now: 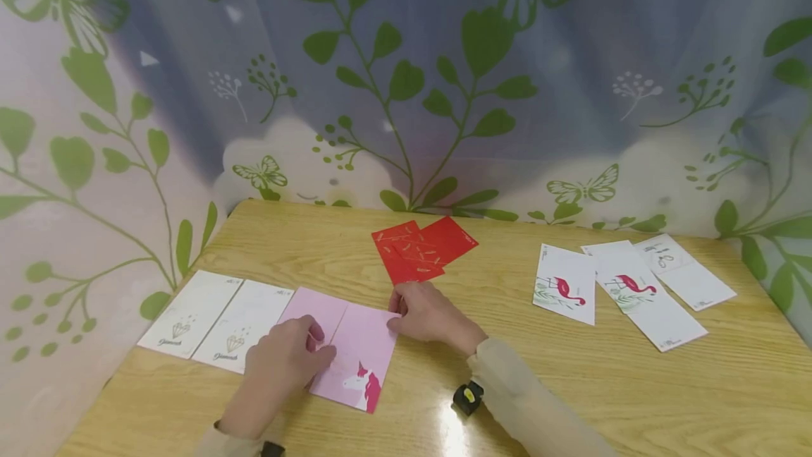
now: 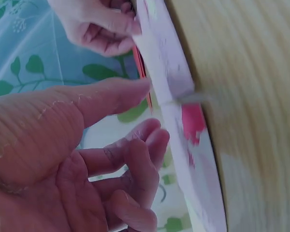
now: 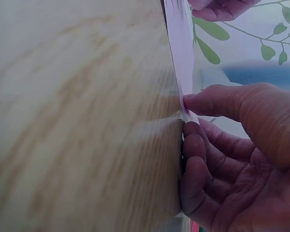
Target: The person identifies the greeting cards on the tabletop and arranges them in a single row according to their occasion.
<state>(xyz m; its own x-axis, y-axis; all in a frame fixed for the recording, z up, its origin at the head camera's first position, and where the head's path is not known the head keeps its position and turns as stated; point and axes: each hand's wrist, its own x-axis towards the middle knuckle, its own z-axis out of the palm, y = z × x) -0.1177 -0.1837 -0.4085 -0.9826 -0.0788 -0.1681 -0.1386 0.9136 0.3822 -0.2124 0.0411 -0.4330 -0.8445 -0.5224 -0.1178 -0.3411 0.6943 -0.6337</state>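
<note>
Two beige sleeves come in from the bottom of the head view, and a small black and yellow thing [image 1: 468,396] sits by the right one. Both arms rest low over a pale wooden surface [image 1: 571,386] that shines a little near the person. Behind it hangs a thin curtain [image 1: 406,76] with green leaves and butterflies on it.

No boxes or bowls are here, only flat cards. Two white cards [image 1: 216,323] lie side by side at the left. Some red cards [image 1: 421,249] overlap in a small pile at the back, just past the right hand. Three white cards, two of them with a pink flamingo [image 1: 628,291], lie well apart at the right.

A pink card [image 1: 364,348] with a unicorn lies on the surface in front of the person, between the two hands. The left hand [image 1: 285,365] lies on its left part, fingers bent and loose; in the left wrist view the fingertips [image 2: 152,140] are just beside the card, but that view is blurry, so I cannot tell if they hold it. The right hand [image 1: 428,316] is at the card's far right corner. There the thumb and fingers [image 3: 195,145] pinch the card's edge, so this grip is closed on the card.
</note>
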